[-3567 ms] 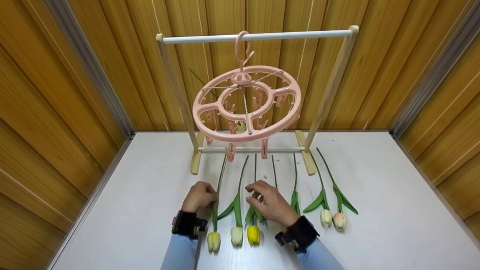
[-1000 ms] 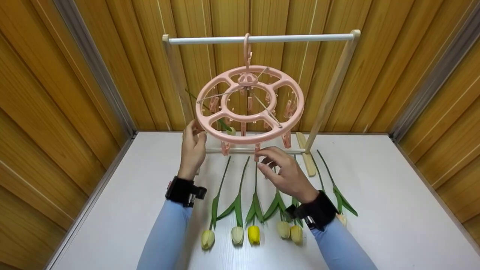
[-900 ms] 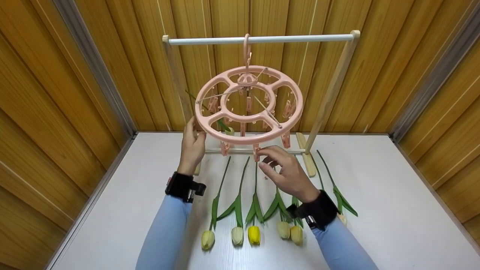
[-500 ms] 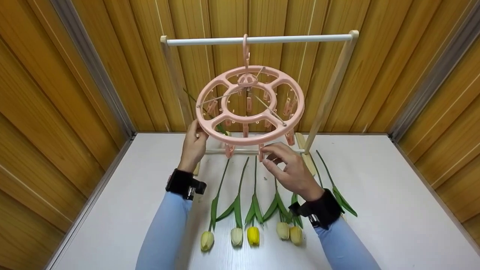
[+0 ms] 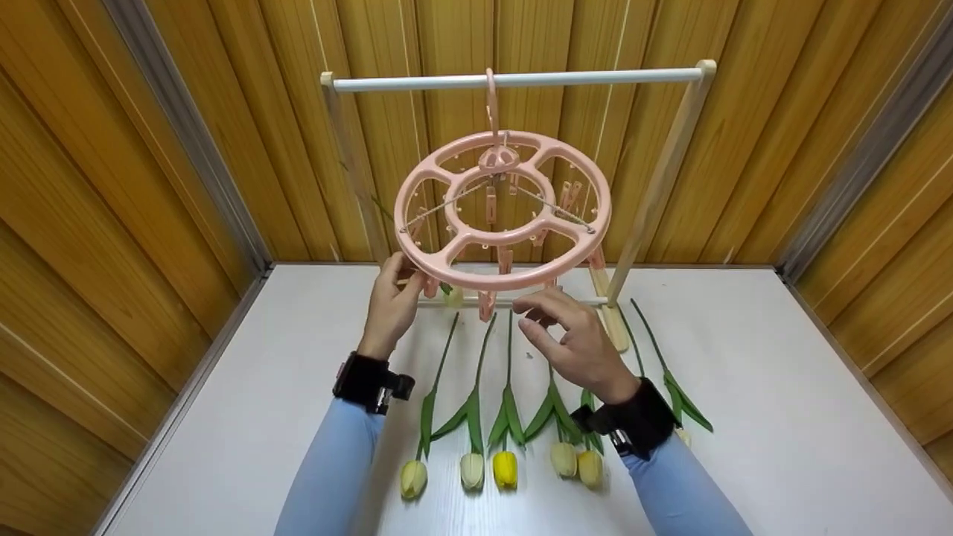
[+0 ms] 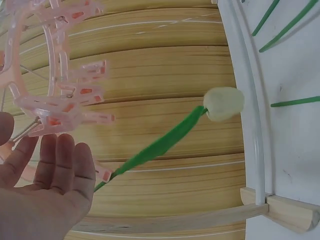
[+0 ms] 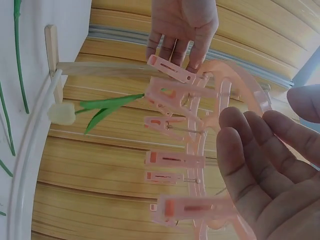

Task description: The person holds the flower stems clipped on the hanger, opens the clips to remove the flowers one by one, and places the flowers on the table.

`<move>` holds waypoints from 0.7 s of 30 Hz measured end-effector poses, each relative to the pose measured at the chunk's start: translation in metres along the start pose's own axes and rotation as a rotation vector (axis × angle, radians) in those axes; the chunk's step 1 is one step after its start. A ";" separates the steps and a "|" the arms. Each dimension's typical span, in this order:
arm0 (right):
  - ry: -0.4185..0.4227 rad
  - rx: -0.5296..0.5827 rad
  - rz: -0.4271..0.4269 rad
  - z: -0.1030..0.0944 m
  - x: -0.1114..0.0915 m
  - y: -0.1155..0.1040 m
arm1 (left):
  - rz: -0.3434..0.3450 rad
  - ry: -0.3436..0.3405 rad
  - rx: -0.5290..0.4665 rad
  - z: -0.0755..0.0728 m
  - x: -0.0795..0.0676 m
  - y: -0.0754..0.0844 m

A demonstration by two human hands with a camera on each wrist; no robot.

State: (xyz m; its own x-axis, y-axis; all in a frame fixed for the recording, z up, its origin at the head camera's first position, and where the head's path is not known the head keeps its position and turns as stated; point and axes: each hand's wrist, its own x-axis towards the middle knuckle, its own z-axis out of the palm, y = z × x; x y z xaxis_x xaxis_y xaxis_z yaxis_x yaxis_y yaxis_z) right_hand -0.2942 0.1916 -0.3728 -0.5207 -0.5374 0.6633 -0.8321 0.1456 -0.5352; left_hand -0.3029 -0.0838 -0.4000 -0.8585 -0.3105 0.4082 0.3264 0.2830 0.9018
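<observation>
A round pink clip hanger [image 5: 502, 279] hangs in the head view, with pink clothespins [image 5: 485, 305] below its ring. My left hand [image 5: 391, 305] touches the ring's left rim; its fingers look fairly straight in the left wrist view, beside a hanging clothespin. My right hand [image 5: 569, 339] is just below the front rim, its fingers loosely bent and nothing between them. Behind the ring a pale tulip [image 6: 223, 104] hangs head down at a slant, its green stem near a clothespin. Whether that clothespin grips the stem is partly hidden.
Several tulips lie in a row on the white table [image 5: 223, 417], including a yellow one [image 5: 505, 470]. A rack with a white top bar [image 5: 595, 77] and wooden legs [image 5: 663, 179] carries the hanger. Wood-panelled walls [image 5: 283, 134] enclose the table.
Both hands have risen from the tulips to the hanger. In the last half second the ring has turned, its front side moving right, and my left hand has shifted slightly right and down.
</observation>
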 end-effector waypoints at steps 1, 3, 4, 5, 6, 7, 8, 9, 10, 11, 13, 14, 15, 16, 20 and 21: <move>-0.004 0.004 0.001 0.001 0.000 0.000 | 0.009 -0.004 -0.001 0.000 -0.001 0.000; -0.014 0.009 0.003 0.003 0.000 0.001 | 0.021 -0.016 -0.011 0.001 -0.004 0.001; -0.019 0.012 0.002 0.003 0.000 0.001 | 0.025 -0.022 -0.015 0.002 -0.005 0.002; -0.025 0.015 0.001 0.004 0.000 0.001 | 0.030 -0.029 -0.022 0.003 -0.006 0.002; -0.032 0.020 0.004 0.005 0.000 0.001 | 0.035 -0.039 -0.031 0.004 -0.007 0.002; -0.038 0.022 0.006 0.006 0.000 0.001 | 0.039 -0.048 -0.039 0.005 -0.009 0.002; -0.043 0.025 0.011 0.008 0.000 0.001 | 0.045 -0.057 -0.046 0.006 -0.010 0.003; -0.049 0.026 0.018 0.009 0.001 0.001 | 0.050 -0.065 -0.053 0.007 -0.012 0.003; -0.055 0.028 0.025 0.010 0.001 0.001 | 0.057 -0.074 -0.059 0.008 -0.013 0.004; -0.062 0.025 0.033 0.011 0.002 0.001 | 0.066 -0.082 -0.066 0.009 -0.014 0.004; -0.074 0.019 0.050 0.012 0.004 0.001 | 0.083 -0.095 -0.055 0.012 -0.017 0.006; -0.082 0.017 0.060 0.013 0.005 0.002 | 0.094 -0.102 -0.051 0.014 -0.018 0.007; -0.089 0.016 0.068 0.014 0.007 0.002 | 0.101 -0.110 -0.048 0.015 -0.019 0.008; -0.095 0.020 0.076 0.015 0.008 0.003 | 0.112 -0.120 -0.045 0.017 -0.021 0.009; -0.106 0.029 0.120 0.019 0.013 0.008 | 0.154 -0.175 -0.045 0.023 -0.026 0.013; -0.106 0.035 0.128 0.020 0.014 0.010 | 0.159 -0.189 -0.042 0.025 -0.027 0.015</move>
State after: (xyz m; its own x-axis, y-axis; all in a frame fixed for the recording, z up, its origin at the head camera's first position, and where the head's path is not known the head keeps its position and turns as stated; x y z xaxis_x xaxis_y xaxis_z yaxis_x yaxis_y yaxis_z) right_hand -0.3056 0.1693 -0.3789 -0.5978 -0.6008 0.5308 -0.7520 0.1910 -0.6309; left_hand -0.2844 -0.0488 -0.4010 -0.8526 -0.0889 0.5150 0.4758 0.2753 0.8353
